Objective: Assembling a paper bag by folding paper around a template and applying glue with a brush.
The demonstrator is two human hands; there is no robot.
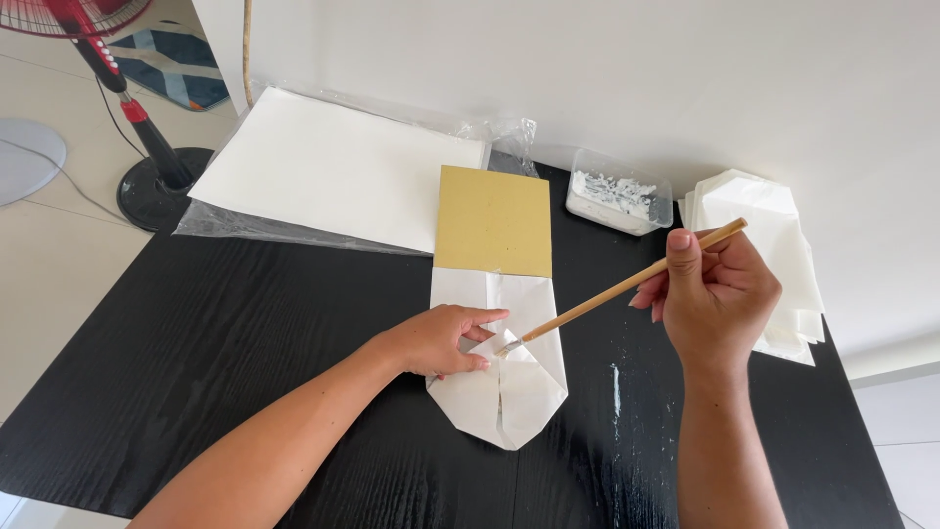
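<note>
On the black wood-grain table, near the middle of its far half, lay a folded white paper piece wrapped round a tan cardboard rectangle, its near end already creased into a point with two flaps meeting along a centre seam. The left hand lay flat on the left flap, fingers spread and pinning it down, gripping nothing. The right hand was closed around a thin wooden-handled brush, whose tip touched the paper at the seam. From that I judged the folding largely done and the pasting of the flaps under way; the cardboard seemed yet to come out.

By the table's far edge stood a small clear plastic tub, open, holding white paste smeared up its walls. At the right edge sat a stack of white folded paper pieces, seemingly finished. At the far left corner a pile of flat white sheets rested on a clear plastic wrapper.
</note>
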